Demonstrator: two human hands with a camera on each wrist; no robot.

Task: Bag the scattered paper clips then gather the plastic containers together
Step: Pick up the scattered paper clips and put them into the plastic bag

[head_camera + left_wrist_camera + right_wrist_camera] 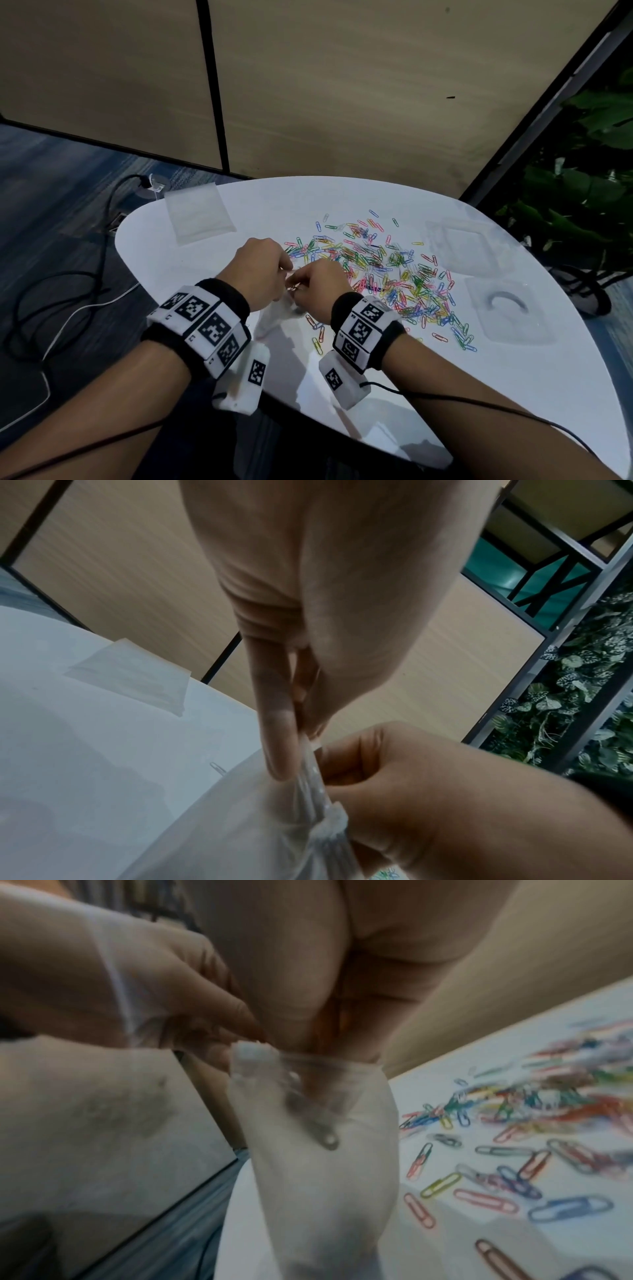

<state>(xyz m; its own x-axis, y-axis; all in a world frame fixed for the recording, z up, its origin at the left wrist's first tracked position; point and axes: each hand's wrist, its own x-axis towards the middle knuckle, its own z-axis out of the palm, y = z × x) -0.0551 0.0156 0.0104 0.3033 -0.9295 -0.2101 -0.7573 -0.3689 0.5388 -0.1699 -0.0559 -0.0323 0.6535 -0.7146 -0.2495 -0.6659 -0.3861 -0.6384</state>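
Observation:
Both hands meet over the white table [376, 394] and hold a small clear plastic bag [274, 317] by its mouth. My left hand [286, 270] pinches the bag's top edge [310, 767] between thumb and fingers [277, 739]. My right hand [301, 286] grips the other side of the mouth, its fingertips [301, 1031] at the rim. Inside the bag [325, 1191], just below the rim, shows one silver paper clip [323, 1134]. Coloured paper clips [383, 274] lie scattered to the right of my hands. Two clear plastic containers [469, 246] [510, 310] lie at the right of the table.
A stack of clear bags [198, 214] lies at the table's far left corner. Cables [68, 291] trail on the carpet to the left. Plants [582, 205] stand beyond the right edge, and beige partition panels [342, 85] stand behind the table.

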